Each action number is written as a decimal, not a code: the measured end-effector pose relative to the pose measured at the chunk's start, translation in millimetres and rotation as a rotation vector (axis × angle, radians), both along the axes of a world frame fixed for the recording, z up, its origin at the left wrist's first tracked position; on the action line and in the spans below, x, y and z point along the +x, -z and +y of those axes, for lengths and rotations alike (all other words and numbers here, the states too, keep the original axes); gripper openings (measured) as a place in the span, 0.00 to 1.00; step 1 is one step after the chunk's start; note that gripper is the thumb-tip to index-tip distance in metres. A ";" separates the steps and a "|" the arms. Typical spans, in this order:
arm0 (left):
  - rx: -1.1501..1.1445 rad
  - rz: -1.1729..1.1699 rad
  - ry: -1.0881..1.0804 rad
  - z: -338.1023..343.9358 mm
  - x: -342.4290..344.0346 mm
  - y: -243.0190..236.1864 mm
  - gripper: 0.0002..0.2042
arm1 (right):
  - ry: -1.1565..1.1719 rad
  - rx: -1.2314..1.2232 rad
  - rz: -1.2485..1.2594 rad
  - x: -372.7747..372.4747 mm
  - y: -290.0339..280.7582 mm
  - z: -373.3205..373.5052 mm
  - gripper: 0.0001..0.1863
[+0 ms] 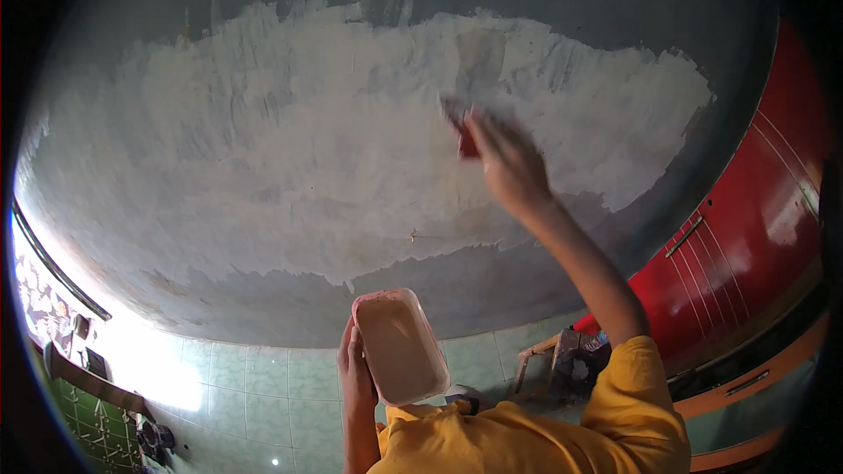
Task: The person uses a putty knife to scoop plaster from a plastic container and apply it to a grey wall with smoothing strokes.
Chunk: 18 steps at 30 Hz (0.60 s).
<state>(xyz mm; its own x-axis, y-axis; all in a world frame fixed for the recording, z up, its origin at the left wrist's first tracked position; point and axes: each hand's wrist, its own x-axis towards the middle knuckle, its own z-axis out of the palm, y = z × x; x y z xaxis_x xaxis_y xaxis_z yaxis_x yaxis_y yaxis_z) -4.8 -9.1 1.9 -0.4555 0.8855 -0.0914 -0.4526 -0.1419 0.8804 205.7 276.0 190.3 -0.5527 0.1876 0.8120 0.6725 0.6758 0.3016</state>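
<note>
My right hand (514, 167) is raised against the grey wall, its fingers closed on a putty knife (467, 142) with a red handle. Motion smears the hand and the blade, which is at or close to the wall; exact contact cannot be made out. Around the knife spreads a wide, ragged patch of whitish filler (263, 140), with a darker streak just above the blade. Low in front of me, my left hand (354, 373) grips the left side of a pinkish-white plastic tub (433, 344). Inside the tub lies a smooth beige paste (395, 347).
At right stands a large red cabinet-like surface (746, 237), with an orange-edged piece (733, 395) below it. A small wooden stool (533, 360) is near my right elbow. Pale green tiles (263, 377) cover the floor. Small hooks (414, 236) stick out of the wall. Bright light enters at left.
</note>
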 end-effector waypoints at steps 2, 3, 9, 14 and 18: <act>0.042 0.046 0.025 -1.2 0.5 -2.0 0.29 | 0.039 0.096 0.112 -1.5 -57.2 -0.9 0.31; 0.045 0.051 0.031 -1.3 1.5 -4.6 0.29 | 0.057 0.159 0.127 1.8 -85.0 3.6 0.32; 0.037 0.112 0.043 -2.5 6.8 -9.0 0.29 | 0.126 0.153 -0.032 16.4 -18.5 30.1 0.30; 0.020 0.037 0.017 -4.5 9.4 -10.7 0.30 | -0.083 -0.613 0.154 17.3 60.7 -37.3 0.20; 0.002 0.014 -0.003 2.3 10.4 -9.6 0.28 | -0.318 -1.088 0.574 21.3 92.5 -81.9 0.13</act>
<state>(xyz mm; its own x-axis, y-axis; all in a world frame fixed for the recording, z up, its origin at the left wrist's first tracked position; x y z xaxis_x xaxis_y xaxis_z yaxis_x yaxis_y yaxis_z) 5.6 -6.8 11.5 -0.4590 0.8845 -0.0832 -0.4397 -0.1448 0.8864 227.0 194.1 97.8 -0.3172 0.8298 0.4591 0.2854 0.5452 -0.7882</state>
